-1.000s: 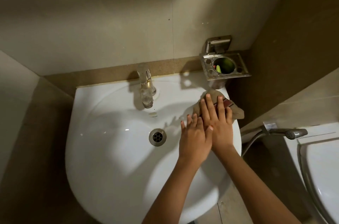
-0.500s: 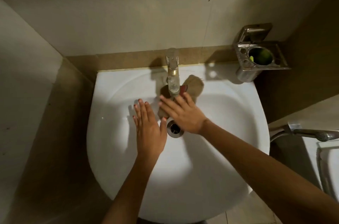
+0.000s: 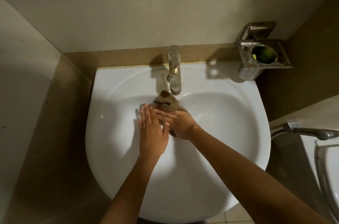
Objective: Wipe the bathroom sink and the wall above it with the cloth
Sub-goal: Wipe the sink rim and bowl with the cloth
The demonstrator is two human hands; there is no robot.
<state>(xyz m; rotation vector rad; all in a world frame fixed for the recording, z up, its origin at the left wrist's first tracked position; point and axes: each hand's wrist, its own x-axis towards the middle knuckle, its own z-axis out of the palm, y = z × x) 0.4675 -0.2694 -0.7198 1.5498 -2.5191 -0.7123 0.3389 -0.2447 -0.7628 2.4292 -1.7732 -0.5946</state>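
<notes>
Brown cloth (image 3: pixel 166 103) lay bunched in the sink (image 3: pixel 229 132) just below the tap (image 3: pixel 175 77), pinned by the right hand (image 3: pixel 181 125) with straight fingers. The left hand (image 3: pixel 152 130) lay flat beside it, holding nothing. So bunched, the cloth might skip patches or snag the tap.

Near part of the cloth (image 3: pixel 166 102) is covered by the right hand (image 3: pixel 180 124). That hand's fingertips are hidden beneath the left hand (image 3: pixel 151 130). Both forearms run off the near edge. The toilet (image 3: pixel 326 168) is cut by the right edge. The wall holder (image 3: pixel 264 55) contains something green, too dim to identify. Dark specks on the sink (image 3: pixel 229 132), right of the cloth, are too small to tell. The sprayer (image 3: pixel 311 132) hose passes behind the sink rim.
</notes>
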